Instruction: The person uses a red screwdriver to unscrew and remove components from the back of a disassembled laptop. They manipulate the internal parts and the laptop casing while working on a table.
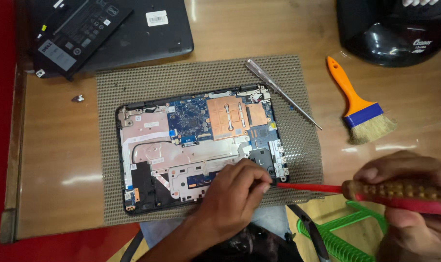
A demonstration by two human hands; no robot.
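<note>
Laptop base [201,145], cover off, circuit board and copper heat plate exposed, flat on woven mat [298,145] on wooden table [60,145]. Left hand [232,196] at laptop's near right corner, fingers pinched shut round red screwdriver [375,191] shaft near tip. Right hand [414,204] right of laptop, off mat, curled tight round screwdriver's amber-and-red handle. Clear-handled screwdriver [278,91] on mat beyond laptop's far right corner. Orange-handled brush [358,104] further right. Removed battery [79,31] on black cover [147,34], beyond laptop's far left corner. Small screw [77,98] left of mat.

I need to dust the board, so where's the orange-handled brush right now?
The brush lies on the wooden table, right of the woven mat and the clear-handled screwdriver, below the black appliance.
</note>
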